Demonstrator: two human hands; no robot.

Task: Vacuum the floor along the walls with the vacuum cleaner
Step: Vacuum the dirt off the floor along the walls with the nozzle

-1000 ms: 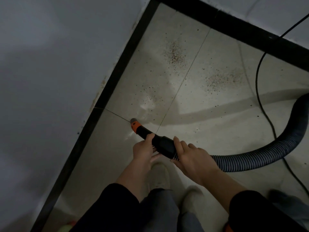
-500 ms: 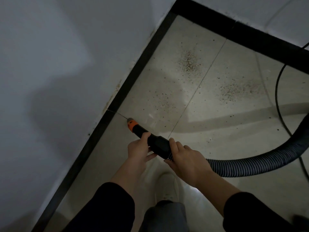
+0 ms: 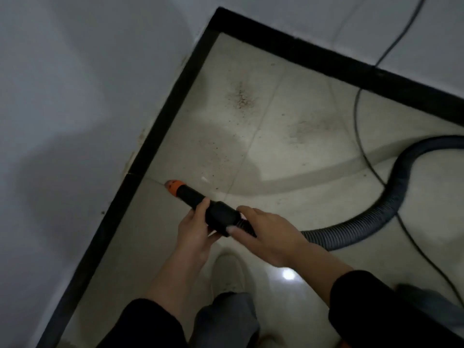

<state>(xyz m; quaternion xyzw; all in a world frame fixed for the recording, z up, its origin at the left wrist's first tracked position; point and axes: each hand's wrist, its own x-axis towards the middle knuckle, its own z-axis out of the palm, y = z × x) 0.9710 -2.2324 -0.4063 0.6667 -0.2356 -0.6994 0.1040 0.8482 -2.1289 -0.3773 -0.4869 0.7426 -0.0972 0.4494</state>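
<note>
- two bare hands hold one vacuum cleaner nozzle (image 3: 198, 198) low over a pale tiled floor (image 3: 288, 204), seen from the head camera looking down.
- left hand (image 3: 194, 232) wraps the black nozzle tube from underneath, fingers curled round it, thumb on the near side.
- right hand (image 3: 268, 234) clasps the joint where the ribbed grey hose (image 3: 351, 234) meets the nozzle's black collar, just behind the left hand, with fingers curled over the top and thumb laid along the near side.
- orange tip (image 3: 173, 186) of the nozzle sits ahead of the left hand, down by the floor and just beside the black skirting board (image 3: 155, 136) at the foot of the white wall (image 3: 75, 96); whether it touches the tile cannot be told.
- hose runs out to the right of the right hand, bends away and leaves the frame at the right edge.
- brown grit (image 3: 242, 97) lies in blurred patches well ahead of both hands, near the corner where two runs of skirting meet.
- thin dark cable (image 3: 355, 121) comes down the far wall and winds across the floor beyond the right hand, crossing the hose.
- pale shoe (image 3: 228, 272) stands on the tile below and between the hands.
- dark sleeves (image 3: 150, 322) cover both arms behind the wrists.
</note>
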